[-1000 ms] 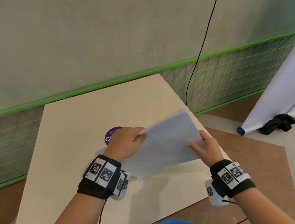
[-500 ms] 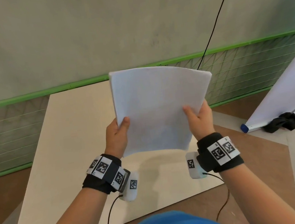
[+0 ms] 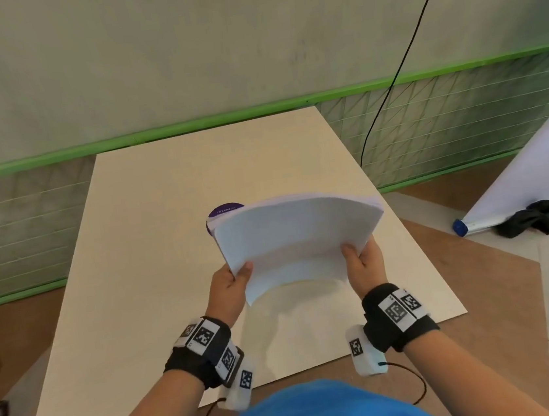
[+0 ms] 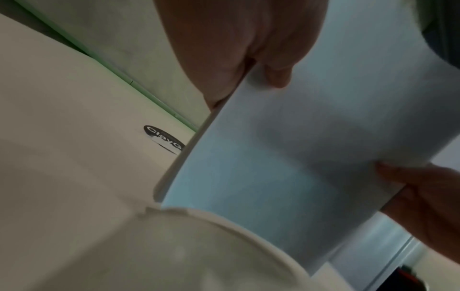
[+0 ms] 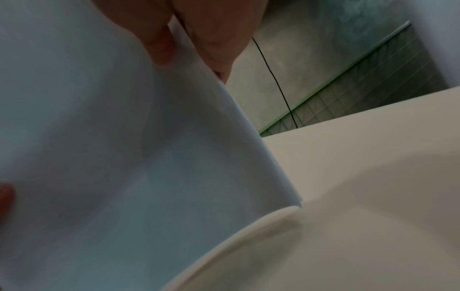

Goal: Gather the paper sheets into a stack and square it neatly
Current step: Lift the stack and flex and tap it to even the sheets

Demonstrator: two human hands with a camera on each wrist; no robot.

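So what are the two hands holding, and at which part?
The paper stack: left hand pinches its left side edge, right hand its right side edge.

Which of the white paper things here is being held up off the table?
The paper stack, gripped by the left hand and right hand and bowed upward. The big white roll lies on the floor.

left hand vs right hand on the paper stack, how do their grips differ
The left hand holds the paper stack at its left edge, thumb on the near face by the lower corner. The right hand holds the right edge, its thumb placed slightly higher up that side. Both pinch the stack, thumb in front and fingers behind, bowing it and holding it tilted above the table.
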